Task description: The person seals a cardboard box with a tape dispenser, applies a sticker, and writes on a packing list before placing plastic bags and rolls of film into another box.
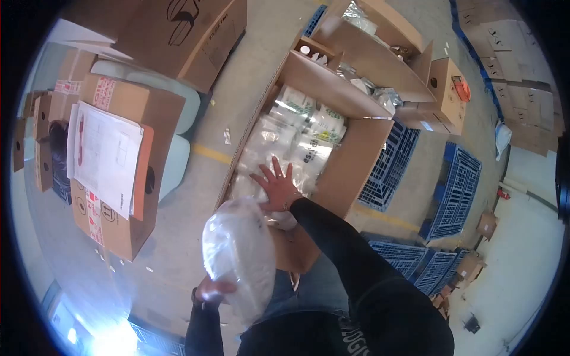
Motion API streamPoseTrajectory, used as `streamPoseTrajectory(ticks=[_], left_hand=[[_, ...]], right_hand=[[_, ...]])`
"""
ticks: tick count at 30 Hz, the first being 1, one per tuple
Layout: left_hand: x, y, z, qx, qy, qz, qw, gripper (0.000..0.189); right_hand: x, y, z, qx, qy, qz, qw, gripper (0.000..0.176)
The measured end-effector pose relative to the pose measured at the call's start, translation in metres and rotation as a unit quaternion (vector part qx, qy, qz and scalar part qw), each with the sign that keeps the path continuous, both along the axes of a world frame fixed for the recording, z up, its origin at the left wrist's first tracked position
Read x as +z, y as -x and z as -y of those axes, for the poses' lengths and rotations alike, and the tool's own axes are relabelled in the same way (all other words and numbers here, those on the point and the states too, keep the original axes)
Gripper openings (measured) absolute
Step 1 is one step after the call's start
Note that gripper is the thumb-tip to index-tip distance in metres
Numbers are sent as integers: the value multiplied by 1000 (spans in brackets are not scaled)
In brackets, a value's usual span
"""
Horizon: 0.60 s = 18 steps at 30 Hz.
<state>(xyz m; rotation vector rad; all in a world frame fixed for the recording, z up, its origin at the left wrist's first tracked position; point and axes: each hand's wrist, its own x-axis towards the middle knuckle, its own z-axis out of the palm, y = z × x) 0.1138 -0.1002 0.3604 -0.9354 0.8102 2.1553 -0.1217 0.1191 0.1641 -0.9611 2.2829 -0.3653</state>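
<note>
My left hand (215,291) grips a bulky, shiny, clear-plastic-wrapped package (237,255) by its lower side, outside the near left rim of a tall cardboard box (362,160). What the package contains cannot be made out. Inside that box, my right hand (280,187) rests with fingers spread on several clear plastic packs (267,139). A few of the packs at the back and right carry green and black print. Part of the near packs is hidden behind my right hand and the held package.
Left stands a taped carton (119,228) with paper sheets (107,157) on top, beneath a big carton (205,50). Beyond the box are other open cartons (380,56) with plastic-wrapped items. Blue pallets (454,190) lie to the right, near stacked boxes (516,65).
</note>
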Motion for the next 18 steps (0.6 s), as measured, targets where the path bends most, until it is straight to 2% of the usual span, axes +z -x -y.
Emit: streamPoseTrajectory(ticks=[1, 2, 3, 4, 5, 6, 7, 8, 9, 10, 11, 12, 13, 14, 16, 18], left_hand=[[-1, 24, -8, -6, 13, -28, 999, 84], [-1, 48, -15, -12, 27, -56, 998, 82], [-2, 67, -19, -31, 38, -66, 997, 83], [-21, 78, -21, -53, -24, -22, 998, 84], [-31, 100, -27, -50, -39, -35, 997, 82], [-40, 126, -33, -72, -11, -7, 997, 78], [-51, 149, -44, -30, -30, 4, 999, 77], [-61, 177, -52, -50, -67, -28, 996, 74], [-61, 201, -61, -13, -50, -24, 998, 69], [-58, 221, -72, 24, -34, -17, 999, 63], [-58, 235, -79, 60, -17, -13, 998, 59], [-61, 242, -83, 45, 136, -54, 988, 59], [-64, 245, -85, 30, 287, -89, 953, 60], [-68, 245, -85, 12, 430, -122, 895, 60], [-87, 237, -76, 21, 435, -150, 888, 61], [-102, 236, -66, 27, 438, -165, 884, 62]], right_hand=[[-5, -2, -3, -21, 19, 3, 1000, 94], [-1, -2, -1, -121, -26, 25, 992, 92], [14, 4, -9, -266, 108, 245, 926, 88], [41, 18, -24, -387, 233, 441, 776, 84], [71, 33, -36, -471, 341, 593, 557, 81], [107, 39, -43, -487, 392, 668, 403, 70], [108, 43, -51, -502, 380, 633, 450, 68], [107, 47, -58, -518, 366, 594, 495, 67], [106, 54, -63, -530, 351, 553, 538, 67], [112, 66, -62, -544, 387, 567, 482, 62], [106, 73, -59, -550, 413, 531, 495, 62], [97, 79, -52, -553, 438, 496, 507, 62], [88, 82, -48, -557, 459, 463, 514, 61], [87, 90, -47, -560, 473, 414, 540, 62], [89, 100, -44, -564, 493, 312, 584, 63], [86, 111, -47, -575, 421, 267, 649, 69]])
